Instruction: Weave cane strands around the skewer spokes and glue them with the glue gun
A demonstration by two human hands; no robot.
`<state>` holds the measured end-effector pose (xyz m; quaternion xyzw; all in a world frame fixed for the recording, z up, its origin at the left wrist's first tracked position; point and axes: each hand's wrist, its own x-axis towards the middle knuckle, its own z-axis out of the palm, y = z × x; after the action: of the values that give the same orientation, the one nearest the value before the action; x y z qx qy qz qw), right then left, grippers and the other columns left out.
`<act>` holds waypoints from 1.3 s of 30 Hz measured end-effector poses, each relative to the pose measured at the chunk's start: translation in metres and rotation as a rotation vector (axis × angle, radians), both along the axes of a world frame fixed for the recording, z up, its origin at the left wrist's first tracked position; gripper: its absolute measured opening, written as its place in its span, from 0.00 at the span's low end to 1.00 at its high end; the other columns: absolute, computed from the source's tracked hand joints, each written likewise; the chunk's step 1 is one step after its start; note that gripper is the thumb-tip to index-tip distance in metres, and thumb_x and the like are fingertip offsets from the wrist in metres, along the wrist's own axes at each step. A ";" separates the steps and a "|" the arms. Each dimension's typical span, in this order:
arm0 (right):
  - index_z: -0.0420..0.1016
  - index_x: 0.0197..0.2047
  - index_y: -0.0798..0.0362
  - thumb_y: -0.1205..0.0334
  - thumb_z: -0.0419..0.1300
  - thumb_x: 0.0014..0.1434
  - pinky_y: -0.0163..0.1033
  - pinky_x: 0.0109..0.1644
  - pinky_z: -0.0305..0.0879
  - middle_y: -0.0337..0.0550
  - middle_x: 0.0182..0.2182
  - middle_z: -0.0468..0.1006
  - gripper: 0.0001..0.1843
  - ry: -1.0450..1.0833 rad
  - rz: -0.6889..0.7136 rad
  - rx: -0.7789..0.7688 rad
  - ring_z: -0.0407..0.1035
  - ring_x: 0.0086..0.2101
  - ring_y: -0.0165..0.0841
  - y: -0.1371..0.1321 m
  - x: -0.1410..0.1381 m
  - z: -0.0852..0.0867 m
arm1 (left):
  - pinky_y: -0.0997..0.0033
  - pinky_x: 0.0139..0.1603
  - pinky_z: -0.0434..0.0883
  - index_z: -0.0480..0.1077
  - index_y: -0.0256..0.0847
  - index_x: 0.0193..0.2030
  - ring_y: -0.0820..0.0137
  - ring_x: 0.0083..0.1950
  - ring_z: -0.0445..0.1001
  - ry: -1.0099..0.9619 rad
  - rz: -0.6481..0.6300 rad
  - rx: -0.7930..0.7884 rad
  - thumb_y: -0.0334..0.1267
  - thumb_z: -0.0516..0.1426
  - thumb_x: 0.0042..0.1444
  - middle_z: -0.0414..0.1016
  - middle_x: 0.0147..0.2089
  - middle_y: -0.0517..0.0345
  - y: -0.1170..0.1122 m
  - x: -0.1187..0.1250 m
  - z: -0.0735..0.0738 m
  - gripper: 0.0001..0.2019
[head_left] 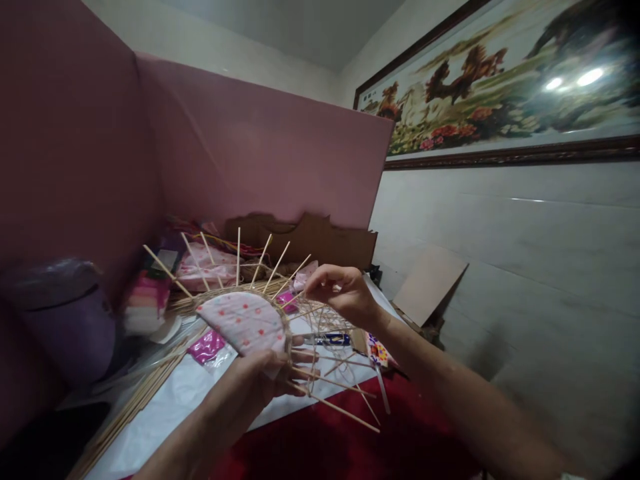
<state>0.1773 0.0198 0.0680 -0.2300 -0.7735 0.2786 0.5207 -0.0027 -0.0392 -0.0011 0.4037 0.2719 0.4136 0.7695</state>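
Note:
My left hand (260, 380) grips a half-round woven piece (245, 320) from below, thumb on its front and fingers spread behind. White cloth with small red dots covers its face, and twine (289, 327) is wound along the curved edge. Several thin wooden sticks (239, 257) fan out from that edge, some upward and some to the right past my left fingers. My right hand (343, 290) is closed in a pinch at the tip of one stick. Loose strands of twine hang below it; whether the fingertips hold stick or twine cannot be made out.
Behind lie a pink dotted cloth (205, 267), a torn cardboard sheet (310, 240) and a bundle of sticks (135, 393). A blue cutter (333, 339) and a magenta packet (207, 347) rest on white paper (175, 407). A lilac bin (75, 327) stands left.

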 end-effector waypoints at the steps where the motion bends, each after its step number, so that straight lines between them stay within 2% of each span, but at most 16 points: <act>1: 0.75 0.26 0.55 0.70 0.63 0.47 0.32 0.30 0.61 0.37 0.24 0.74 0.02 0.028 -0.018 -0.012 0.65 0.26 0.25 0.002 0.001 0.000 | 0.60 0.40 0.68 0.67 0.30 0.48 0.57 0.42 0.74 0.001 0.001 0.001 0.32 0.53 0.47 0.75 0.44 0.41 0.001 0.001 0.001 0.19; 5: 0.75 0.27 0.54 0.71 0.63 0.46 0.33 0.31 0.62 0.36 0.24 0.74 0.03 0.068 -0.043 -0.045 0.66 0.27 0.26 0.013 0.007 -0.004 | 0.60 0.39 0.68 0.67 0.30 0.47 0.57 0.42 0.75 0.008 0.006 -0.024 0.31 0.52 0.46 0.76 0.43 0.42 0.003 0.004 0.000 0.19; 11: 0.76 0.30 0.54 0.70 0.61 0.50 0.35 0.35 0.64 0.40 0.29 0.76 0.04 -0.055 -0.058 0.026 0.68 0.31 0.28 0.024 0.008 -0.008 | 0.63 0.37 0.67 0.69 0.30 0.44 0.58 0.39 0.75 0.015 -0.017 -0.084 0.31 0.56 0.41 0.77 0.41 0.43 0.000 0.003 -0.009 0.19; 17: 0.76 0.31 0.54 0.71 0.59 0.51 0.35 0.37 0.65 0.39 0.29 0.76 0.06 -0.100 -0.031 0.092 0.69 0.32 0.29 0.030 -0.001 -0.007 | 0.60 0.42 0.66 0.67 0.29 0.48 0.55 0.45 0.73 0.001 -0.079 -0.062 0.30 0.53 0.46 0.74 0.47 0.39 -0.004 -0.001 -0.009 0.20; 29: 0.76 0.31 0.54 0.70 0.58 0.52 0.36 0.35 0.64 0.40 0.29 0.76 0.05 -0.159 -0.066 0.158 0.69 0.31 0.28 0.033 -0.005 -0.007 | 0.58 0.43 0.66 0.67 0.30 0.48 0.55 0.44 0.73 0.021 -0.108 -0.028 0.31 0.52 0.48 0.74 0.47 0.39 -0.004 -0.005 -0.012 0.18; 34: 0.76 0.37 0.52 0.72 0.57 0.55 0.44 0.48 0.61 0.44 0.37 0.76 0.09 -0.386 -0.183 0.372 0.66 0.41 0.34 0.017 0.009 -0.004 | 0.60 0.42 0.66 0.67 0.30 0.49 0.56 0.44 0.74 -0.024 -0.118 -0.052 0.31 0.52 0.48 0.74 0.48 0.39 -0.001 -0.007 -0.016 0.19; 37: 0.74 0.43 0.50 0.70 0.55 0.57 0.49 0.52 0.57 0.47 0.45 0.71 0.12 -0.385 -0.342 0.431 0.62 0.48 0.37 -0.003 0.022 -0.005 | 0.63 0.39 0.67 0.68 0.31 0.46 0.57 0.43 0.74 -0.038 -0.090 -0.054 0.32 0.53 0.46 0.74 0.47 0.41 0.000 -0.008 -0.017 0.18; 39: 0.73 0.42 0.50 0.69 0.56 0.57 0.49 0.51 0.56 0.47 0.45 0.69 0.10 -0.401 -0.386 0.446 0.61 0.48 0.38 -0.016 0.029 -0.009 | 0.63 0.37 0.67 0.69 0.32 0.45 0.57 0.41 0.75 -0.043 -0.065 -0.056 0.32 0.54 0.45 0.75 0.45 0.42 0.000 -0.007 -0.016 0.18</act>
<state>0.2061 0.0040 0.0589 -0.3027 -0.8444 -0.0512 0.4390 -0.0094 -0.0392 -0.0170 0.3815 0.2537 0.3892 0.7991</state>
